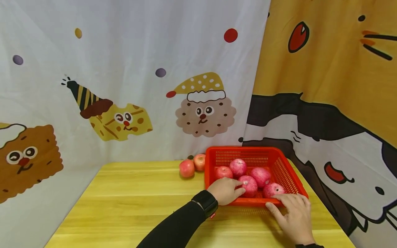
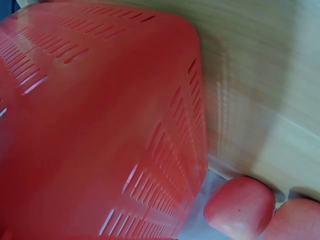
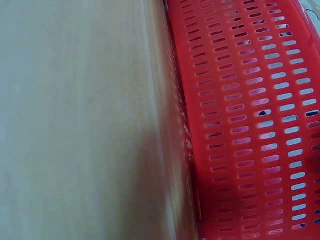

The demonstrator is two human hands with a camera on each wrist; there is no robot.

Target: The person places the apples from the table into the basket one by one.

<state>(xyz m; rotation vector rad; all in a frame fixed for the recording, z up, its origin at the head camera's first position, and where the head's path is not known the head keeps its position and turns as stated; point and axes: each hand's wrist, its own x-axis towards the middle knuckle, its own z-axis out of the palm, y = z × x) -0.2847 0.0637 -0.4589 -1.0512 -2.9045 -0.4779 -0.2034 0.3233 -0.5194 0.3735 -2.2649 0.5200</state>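
Note:
In the head view a red plastic basket [image 1: 211, 151] with slotted walls holds several round fruits. My left hand [image 1: 225, 190] reaches over its near-left rim, thumb and fingers holding a pink pomegranate [image 1: 249, 187] by its left side. My right hand [image 1: 294, 215] grips the basket's near rim toward the right corner, thumb outside. Close to its fingertips lies another pomegranate [image 1: 273, 190] with a dark crown hole. Two more pomegranates, one [image 1: 238, 167] at the back and one [image 1: 261, 176] at the right, and a paler apple [image 1: 224, 173] sit inside. Neither wrist view shows a hand.
Left of the basket, two apples [image 1: 187, 168] stand on the wooden table [image 1: 133, 199], near its far edge; one apple [image 2: 241, 207] also shows in the left wrist view. Printed curtains [image 1: 130, 69] hang directly behind and to the right.

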